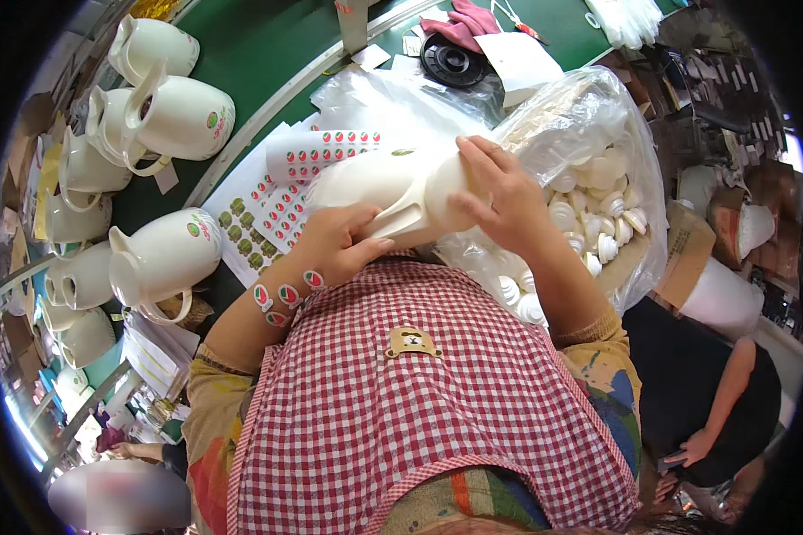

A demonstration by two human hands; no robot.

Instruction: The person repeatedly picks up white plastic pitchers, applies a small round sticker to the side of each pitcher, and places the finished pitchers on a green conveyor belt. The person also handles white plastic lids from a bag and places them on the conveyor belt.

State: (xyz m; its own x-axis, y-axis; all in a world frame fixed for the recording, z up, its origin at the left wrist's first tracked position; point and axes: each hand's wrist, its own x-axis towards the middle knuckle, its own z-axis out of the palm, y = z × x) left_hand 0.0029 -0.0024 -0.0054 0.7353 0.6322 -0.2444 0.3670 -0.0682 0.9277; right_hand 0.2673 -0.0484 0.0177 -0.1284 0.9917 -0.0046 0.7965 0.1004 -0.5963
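Observation:
A cream-white jug (352,185) lies on its side across the green bench in front of me. My left hand (346,239) grips it by the handle, thumb and fingers closed round it. My right hand (501,198) is wrapped over the jug's top end, with the fingers bent against it. Several small red and green oval stickers (287,294) cling to my left forearm. Beyond the jug lie sheets of red and green stickers (326,152) and a sheet of olive-green stickers (244,234). White ribbed stoppers (589,209) fill a clear plastic bag (638,116) beside my right hand.
Several finished-looking white jugs (174,254) stand along the left. At the far side are a black round part (455,61), a maroon cloth (462,25), white paper (519,62) and white gloves (629,20). A person in black (687,392) is at the right.

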